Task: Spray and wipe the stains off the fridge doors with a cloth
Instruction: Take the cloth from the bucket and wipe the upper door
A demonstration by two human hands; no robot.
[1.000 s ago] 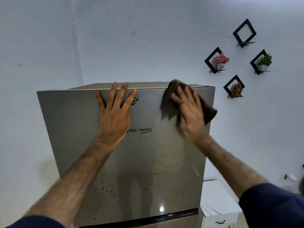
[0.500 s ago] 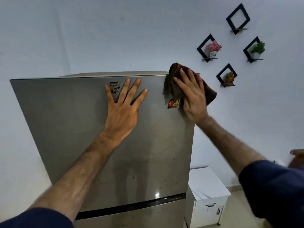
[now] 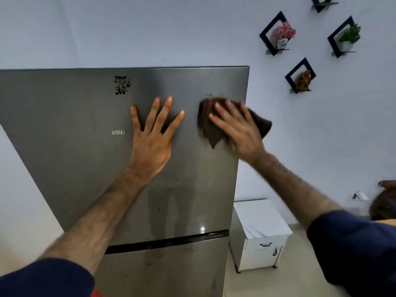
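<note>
Nearest the camera, two dark blue sleeves [image 3: 353, 251] are sitting pushed up, both forearms reaching forward to the fridge [image 3: 85, 146]. The lower door [image 3: 162, 273] is showing some faint streaks, and the black gap between doors is running across just above it. On the upper door [image 3: 64, 168], small dark specks are dotting the bottom part, near a bright glint of light. Further up, the left hand [image 3: 153, 136] is lying flat on the steel with fingers spread wide, holding nothing, just right of the "VOLT" lettering [image 3: 118, 132]. The right hand [image 3: 237, 129] is pressing a brown cloth [image 3: 209, 127] against the upper door near its right edge, palm flat over it, fingers a bit apart; it's blurry so it's hard to see more. A black scribbly mark [image 3: 122, 85] is sitting above the left hand, near the top of the door. Off to the right, a small white cabinet [image 3: 260, 228] is standing on the floor beside the fridge. On the far wall, black diamond shelves are holding pink flowers [image 3: 284, 33], a green plant [image 3: 350, 36] and a brown figurine [image 3: 302, 80].
</note>
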